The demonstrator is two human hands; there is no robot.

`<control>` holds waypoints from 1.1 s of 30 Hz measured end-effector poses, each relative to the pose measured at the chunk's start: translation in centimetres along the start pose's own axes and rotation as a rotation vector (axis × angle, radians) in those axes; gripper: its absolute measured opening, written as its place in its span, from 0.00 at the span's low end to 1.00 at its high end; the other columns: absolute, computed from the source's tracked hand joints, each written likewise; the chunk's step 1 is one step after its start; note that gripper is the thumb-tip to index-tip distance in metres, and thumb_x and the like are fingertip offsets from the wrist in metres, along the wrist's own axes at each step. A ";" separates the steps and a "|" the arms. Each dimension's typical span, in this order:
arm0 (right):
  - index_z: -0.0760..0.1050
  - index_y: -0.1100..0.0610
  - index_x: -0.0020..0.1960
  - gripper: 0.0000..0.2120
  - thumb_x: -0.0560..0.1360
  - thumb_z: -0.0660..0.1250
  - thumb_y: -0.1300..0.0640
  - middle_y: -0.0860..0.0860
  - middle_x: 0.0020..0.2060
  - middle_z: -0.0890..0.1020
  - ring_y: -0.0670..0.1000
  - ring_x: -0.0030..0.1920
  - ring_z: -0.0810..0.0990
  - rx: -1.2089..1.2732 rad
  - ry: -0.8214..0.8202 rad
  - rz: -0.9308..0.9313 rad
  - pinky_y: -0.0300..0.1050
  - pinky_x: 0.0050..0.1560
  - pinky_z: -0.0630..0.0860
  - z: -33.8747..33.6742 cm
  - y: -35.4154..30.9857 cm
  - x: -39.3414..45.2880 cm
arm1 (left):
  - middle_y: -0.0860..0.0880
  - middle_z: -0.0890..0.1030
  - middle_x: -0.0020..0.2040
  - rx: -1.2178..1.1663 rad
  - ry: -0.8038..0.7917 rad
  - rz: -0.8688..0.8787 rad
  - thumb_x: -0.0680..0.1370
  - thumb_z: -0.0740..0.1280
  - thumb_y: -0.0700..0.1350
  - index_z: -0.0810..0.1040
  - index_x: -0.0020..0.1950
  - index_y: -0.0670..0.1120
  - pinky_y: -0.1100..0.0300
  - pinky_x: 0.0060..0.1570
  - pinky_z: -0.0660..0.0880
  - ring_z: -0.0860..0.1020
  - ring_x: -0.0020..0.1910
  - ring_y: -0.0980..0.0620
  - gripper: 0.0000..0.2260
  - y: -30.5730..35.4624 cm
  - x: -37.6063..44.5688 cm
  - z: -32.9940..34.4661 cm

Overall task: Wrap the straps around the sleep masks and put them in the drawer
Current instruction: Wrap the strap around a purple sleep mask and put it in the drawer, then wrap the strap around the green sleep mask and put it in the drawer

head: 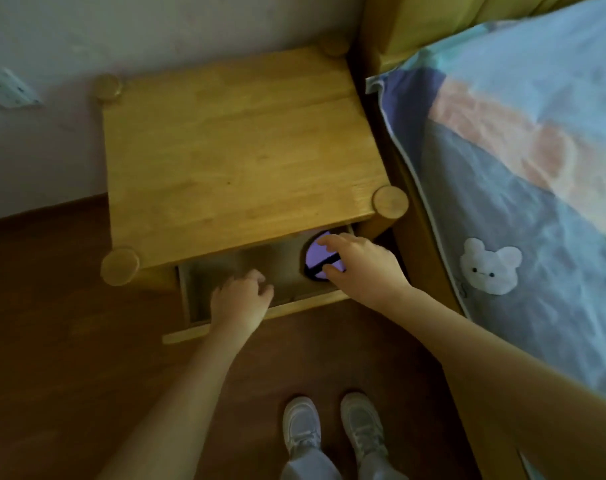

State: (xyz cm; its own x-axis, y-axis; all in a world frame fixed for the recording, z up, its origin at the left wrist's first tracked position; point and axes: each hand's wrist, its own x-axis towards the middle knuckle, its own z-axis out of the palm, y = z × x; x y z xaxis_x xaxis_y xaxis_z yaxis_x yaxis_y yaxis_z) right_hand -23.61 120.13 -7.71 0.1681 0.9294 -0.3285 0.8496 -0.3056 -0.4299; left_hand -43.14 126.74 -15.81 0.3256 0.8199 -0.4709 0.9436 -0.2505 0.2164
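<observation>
Wood: pale, grained nightstand [239,161] fills the middle of the frame, flat square top with four round post caps, one at each corner.
Drawer: one drawer [225,271] stands pulled out below the front edge of the top, just under centre frame; grey-brown floor inside, light wooden front rail.
Right hand: right hand [360,263] reaches into the right end of the drawer, fingers spread and curved over the sleep mask [317,258], forefinger on its upper edge, thumb at its lower edge — it's got hold of it, pinched between the two!
Sleep mask: one in sight, lilac, rounded like a folded disc, with one dark strap [320,266] banded across it; it sits in the drawer's right part, half under the tabletop's lip.
Left hand: left hand [241,299] rests at the drawer's front rail, left of centre, fingers curled over the rail's edge into the drawer; whether it truly grips the rail or only rests there I can't tell from here.
Bed: right side of the frame, a soft quilt [523,161] in blue, grey and peach patches, with one white bear-shaped patch [488,266] sewn on.
Floor: dark reddish wooden boards [52,341], lower left.
Feet: two pale grey trainers [332,427] at the bottom centre.
Wall: pale, upper left, one white socket plate [9,90].
</observation>
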 end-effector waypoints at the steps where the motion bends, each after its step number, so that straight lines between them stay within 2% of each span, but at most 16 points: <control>1: 0.68 0.51 0.68 0.20 0.77 0.63 0.53 0.49 0.60 0.78 0.52 0.57 0.77 0.008 0.026 -0.008 0.48 0.51 0.77 -1.3 0.2 -1.0 | 0.55 0.82 0.50 -0.023 0.027 0.015 0.80 0.59 0.56 0.75 0.59 0.53 0.52 0.54 0.74 0.78 0.54 0.51 0.12 1.0 -0.4 -0.8; 5: 0.68 0.48 0.68 0.19 0.77 0.61 0.51 0.45 0.58 0.78 0.48 0.58 0.76 0.016 0.118 -0.002 0.45 0.53 0.74 -6.8 2.8 -5.5 | 0.58 0.80 0.50 -0.089 0.097 0.120 0.80 0.60 0.54 0.75 0.58 0.54 0.53 0.51 0.76 0.78 0.51 0.55 0.11 7.4 -1.9 -4.4; 8: 0.69 0.47 0.66 0.17 0.77 0.60 0.50 0.45 0.57 0.78 0.51 0.59 0.76 0.021 0.197 0.084 0.51 0.53 0.75 -10.6 6.6 -9.5 | 0.58 0.79 0.49 -0.222 0.027 0.229 0.80 0.59 0.55 0.75 0.56 0.56 0.56 0.43 0.76 0.77 0.46 0.58 0.09 14.0 -3.4 -5.3; 10: 0.69 0.47 0.66 0.18 0.77 0.61 0.50 0.45 0.59 0.79 0.51 0.60 0.75 0.067 0.263 0.168 0.49 0.55 0.75 -12.7 9.7 -12.9 | 0.58 0.78 0.48 -0.242 0.000 0.343 0.79 0.59 0.56 0.75 0.55 0.58 0.59 0.39 0.75 0.76 0.45 0.59 0.08 19.4 -4.7 -4.9; 13: 0.69 0.46 0.67 0.18 0.77 0.62 0.51 0.42 0.58 0.79 0.48 0.62 0.73 0.111 0.362 0.295 0.44 0.56 0.71 -15.0 14.3 -18.2 | 0.56 0.80 0.48 -0.271 0.004 0.538 0.78 0.61 0.55 0.76 0.54 0.56 0.55 0.43 0.76 0.78 0.47 0.54 0.08 28.0 -7.4 -4.3; 15: 0.69 0.46 0.67 0.19 0.77 0.62 0.50 0.42 0.58 0.79 0.48 0.63 0.72 0.139 0.416 0.379 0.45 0.58 0.71 -15.9 17.8 -22.3 | 0.57 0.80 0.48 -0.286 -0.037 0.640 0.78 0.62 0.54 0.76 0.54 0.57 0.51 0.50 0.76 0.78 0.49 0.54 0.07 34.2 -9.6 -3.7; 17: 0.69 0.46 0.68 0.20 0.76 0.63 0.50 0.43 0.59 0.78 0.48 0.64 0.71 0.119 0.437 0.439 0.45 0.60 0.68 -16.0 20.3 -25.1 | 0.60 0.79 0.46 -0.298 -0.116 0.684 0.78 0.62 0.55 0.76 0.55 0.58 0.51 0.54 0.75 0.78 0.48 0.56 0.08 38.3 -11.0 -3.1; 19: 0.69 0.47 0.68 0.21 0.76 0.63 0.50 0.44 0.60 0.78 0.49 0.65 0.70 0.119 0.461 0.529 0.44 0.61 0.66 -15.6 23.5 -28.7 | 0.60 0.78 0.44 -0.264 -0.200 0.739 0.77 0.63 0.53 0.76 0.55 0.57 0.54 0.51 0.76 0.79 0.47 0.55 0.07 42.9 -12.9 -1.2; 22: 0.69 0.49 0.68 0.22 0.75 0.65 0.52 0.47 0.59 0.79 0.52 0.67 0.70 0.163 0.489 0.634 0.53 0.63 0.70 -14.1 27.5 -32.8 | 0.59 0.78 0.43 -0.199 -0.296 0.771 0.77 0.64 0.52 0.75 0.57 0.56 0.55 0.49 0.75 0.79 0.49 0.52 0.09 47.7 -15.1 1.9; 26: 0.62 0.47 0.73 0.28 0.74 0.65 0.52 0.46 0.65 0.75 0.52 0.71 0.65 0.195 0.435 0.728 0.48 0.66 0.66 -12.1 31.9 -36.2 | 0.59 0.81 0.48 -0.093 -0.391 0.750 0.76 0.64 0.57 0.68 0.67 0.55 0.54 0.52 0.75 0.78 0.55 0.51 0.20 52.2 -17.3 6.2; 29: 0.53 0.46 0.76 0.34 0.75 0.65 0.51 0.47 0.72 0.67 0.53 0.74 0.60 0.194 0.339 0.745 0.49 0.69 0.61 -10.6 34.2 -37.0 | 0.58 0.82 0.50 -0.043 -0.307 0.688 0.76 0.65 0.58 0.66 0.70 0.54 0.55 0.51 0.74 0.78 0.56 0.51 0.24 53.8 -18.0 8.1; 33: 0.48 0.45 0.76 0.38 0.74 0.66 0.50 0.47 0.76 0.56 0.53 0.70 0.67 0.278 0.322 0.732 0.47 0.63 0.67 -9.4 36.0 -36.9 | 0.53 0.79 0.55 -0.015 -0.087 0.663 0.73 0.69 0.58 0.67 0.66 0.50 0.53 0.47 0.73 0.76 0.57 0.46 0.26 54.1 -18.0 8.9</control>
State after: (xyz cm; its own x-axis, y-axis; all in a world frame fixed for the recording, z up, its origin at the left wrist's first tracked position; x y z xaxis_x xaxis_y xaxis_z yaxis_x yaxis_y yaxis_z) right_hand 5.44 76.74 -3.14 0.7984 0.4775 -0.3668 0.3239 -0.8541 -0.4069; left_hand 2.60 93.86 -3.22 0.8406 0.4500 -0.3014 0.5413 -0.6797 0.4950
